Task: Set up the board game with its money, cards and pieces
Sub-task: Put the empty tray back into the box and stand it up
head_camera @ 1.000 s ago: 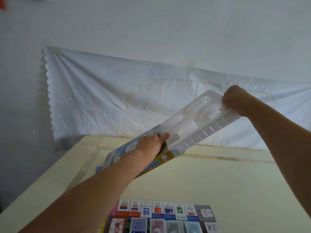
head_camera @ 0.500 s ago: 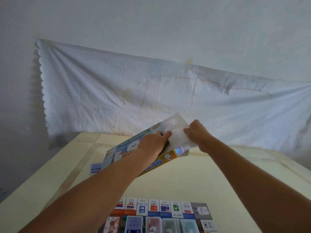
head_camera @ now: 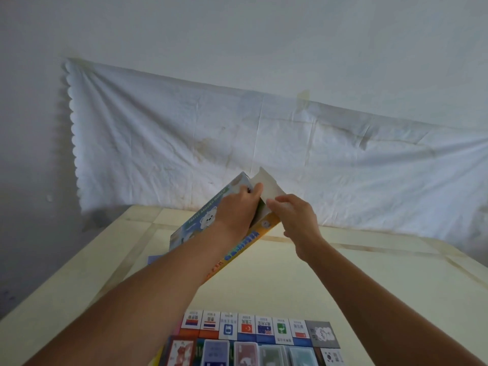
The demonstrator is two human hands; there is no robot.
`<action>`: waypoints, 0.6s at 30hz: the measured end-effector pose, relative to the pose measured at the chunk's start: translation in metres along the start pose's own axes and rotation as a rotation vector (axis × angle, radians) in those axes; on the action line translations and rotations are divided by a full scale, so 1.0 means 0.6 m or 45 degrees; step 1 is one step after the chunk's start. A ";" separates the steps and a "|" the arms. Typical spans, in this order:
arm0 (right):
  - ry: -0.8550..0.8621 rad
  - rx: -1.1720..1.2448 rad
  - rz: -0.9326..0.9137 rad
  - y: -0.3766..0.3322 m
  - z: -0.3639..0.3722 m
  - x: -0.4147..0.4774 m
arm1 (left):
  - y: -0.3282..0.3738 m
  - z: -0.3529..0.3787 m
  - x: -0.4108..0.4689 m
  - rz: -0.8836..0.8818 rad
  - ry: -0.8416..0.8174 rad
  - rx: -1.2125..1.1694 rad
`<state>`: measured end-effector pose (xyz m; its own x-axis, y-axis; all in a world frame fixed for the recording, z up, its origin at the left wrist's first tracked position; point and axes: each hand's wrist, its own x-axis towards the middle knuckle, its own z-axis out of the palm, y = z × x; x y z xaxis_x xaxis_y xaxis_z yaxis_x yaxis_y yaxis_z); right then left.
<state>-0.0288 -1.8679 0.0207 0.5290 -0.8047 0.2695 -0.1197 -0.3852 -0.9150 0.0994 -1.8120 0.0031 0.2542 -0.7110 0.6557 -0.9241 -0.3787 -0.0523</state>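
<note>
Hanging on the wall is a white cloth (head_camera: pixel 184 143), scalloped down its left edge and stained near the middle, and below it the pale yellow bench (head_camera: pixel 264 281) stretches out. At the left of the bench a small bluish card (head_camera: pixel 154 259) lies flat, partly hidden behind the game box (head_camera: pixel 200 220). The box is off the bench, tilted with its open end raised toward the cloth, a white bear and the words "Travel Around World" on its top face. The left hand (head_camera: pixel 237 212) grips it near that raised end, its fingers (head_camera: pixel 254 188) curled over the edge at the mouth. A white flap (head_camera: pixel 269 186) stands up from the opening. Just right of it the right hand (head_camera: pixel 295 217) reaches in with loosely bent fingers, the tips meeting the flap's lower edge; whether they pinch it or only touch it, I cannot tell. Near the bottom edge of the view, between the two forearms, the game board (head_camera: pixel 247 327) lies flat on the bench with a row of flag squares showing, and several card packs (head_camera: pixel 216 352) in clear cases sit on it side by side.
</note>
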 end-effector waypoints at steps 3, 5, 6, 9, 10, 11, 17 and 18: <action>-0.037 0.032 -0.092 -0.006 0.023 -0.008 | 0.001 -0.019 0.012 -0.062 0.076 -0.018; -0.031 0.043 -0.107 -0.014 0.035 0.006 | -0.002 -0.029 0.019 -0.098 0.109 0.033; -0.022 0.056 -0.129 -0.020 0.035 0.016 | -0.007 -0.037 0.022 -0.107 0.128 0.060; -0.010 0.058 -0.221 -0.030 0.029 0.038 | -0.039 -0.054 0.020 -0.067 0.145 0.009; -0.019 0.055 -0.260 -0.033 0.023 0.044 | -0.054 -0.057 0.020 -0.050 0.140 -0.045; -0.034 0.046 -0.289 -0.036 0.018 0.049 | -0.071 -0.059 0.018 -0.067 0.138 -0.119; -0.254 0.126 -0.280 -0.039 -0.027 0.078 | -0.180 -0.063 0.013 -0.560 0.121 -0.701; -0.287 0.163 -0.261 -0.036 -0.032 0.082 | -0.188 -0.064 0.008 -0.609 0.027 -0.904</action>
<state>-0.0163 -1.9079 0.0596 0.7055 -0.5906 0.3918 0.1073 -0.4574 -0.8828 0.1940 -1.7497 0.0413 0.6634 -0.5553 0.5015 -0.6805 -0.1690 0.7130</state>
